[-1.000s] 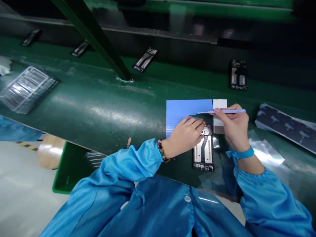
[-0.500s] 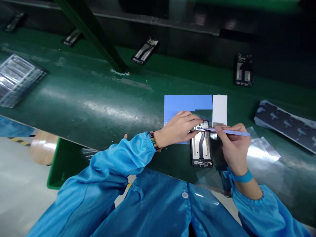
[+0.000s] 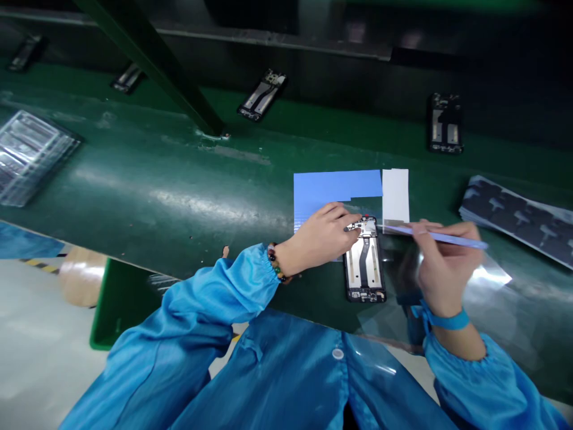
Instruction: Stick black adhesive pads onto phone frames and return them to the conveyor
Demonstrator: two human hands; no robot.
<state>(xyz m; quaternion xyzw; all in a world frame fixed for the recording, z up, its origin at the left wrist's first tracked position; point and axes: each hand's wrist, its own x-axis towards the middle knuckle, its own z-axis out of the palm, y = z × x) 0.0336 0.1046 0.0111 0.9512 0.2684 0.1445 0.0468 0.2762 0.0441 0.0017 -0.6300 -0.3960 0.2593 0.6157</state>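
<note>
An opened smartphone, its inner frame and dark ribbon cable showing, lies lengthwise on the green bench in front of me. My left hand is at its upper left, with bent fingers and thumb gripping the edge by the circuit board. Pale purple tweezers are pinched in my right hand, to the right of the phone. Their thin tip points left toward the phone's top end and looks apart from it. Whether the tip holds anything is too small to tell. Blue sheets and a white paper strip lie just beyond.
Other opened phones lie along the back, one at centre and one at right. A green post rises from the bench. A stack of printed sheets lies right, clear trays left. A green bin stands below the edge.
My right hand has drawn the tweezers to the right, off the phone's top end. My left hand stays at the phone, its fingers shifted slightly.
</note>
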